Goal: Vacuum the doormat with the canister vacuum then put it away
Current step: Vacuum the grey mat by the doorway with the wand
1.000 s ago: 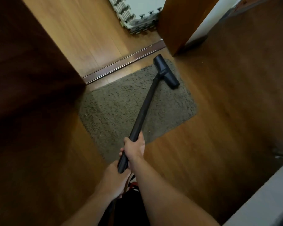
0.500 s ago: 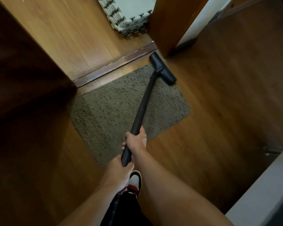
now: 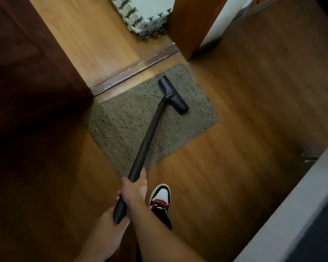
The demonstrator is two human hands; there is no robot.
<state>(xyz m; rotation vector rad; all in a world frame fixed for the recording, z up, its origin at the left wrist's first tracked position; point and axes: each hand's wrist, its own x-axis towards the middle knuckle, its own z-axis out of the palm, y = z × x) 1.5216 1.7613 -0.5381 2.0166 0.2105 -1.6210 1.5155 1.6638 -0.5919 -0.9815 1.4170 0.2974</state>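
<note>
**Both hands on the wand, head on the mat's far right**

The right hand (image 3: 135, 188) wraps fully round the black wand (image 3: 150, 133). Just behind it, toward 7 o'clock, the left hand (image 3: 110, 226) closes on the wand's lower end, its fingers mostly hidden. A shoe (image 3: 159, 199) stands at 3 o'clock of the hands. The wand runs toward 1 o'clock to the floor head (image 3: 173, 95), which lies on the doormat (image 3: 125, 125). The canister is out of view.

Suction could bunch the loose mat on the smooth wooden floor (image 3: 235, 148). A long push could knock the head into the threshold strip (image 3: 134, 70) or the door post (image 3: 189, 25). No writing is legible.
</note>
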